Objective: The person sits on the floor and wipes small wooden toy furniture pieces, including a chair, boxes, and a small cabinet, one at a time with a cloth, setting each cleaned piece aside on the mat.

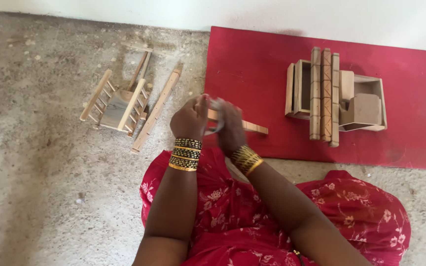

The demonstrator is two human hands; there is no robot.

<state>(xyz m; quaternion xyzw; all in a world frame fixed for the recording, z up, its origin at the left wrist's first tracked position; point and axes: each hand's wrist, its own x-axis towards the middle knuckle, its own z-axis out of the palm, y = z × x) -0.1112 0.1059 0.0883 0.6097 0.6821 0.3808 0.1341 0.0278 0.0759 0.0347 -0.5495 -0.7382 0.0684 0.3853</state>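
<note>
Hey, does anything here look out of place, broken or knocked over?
Mostly no. The small wooden ladder-sided frame lies askew on the bare floor, with a loose slat leaning beside it. The wooden boxes sit neatly on the red mat.

Pale bare wood stick (252,127), wooden ladder frame (119,103) far left; rough grey concrete floor (40,187); matt red mat (252,74) right.

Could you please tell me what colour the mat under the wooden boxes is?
The mat is plain red, seen best in the head view.
</note>
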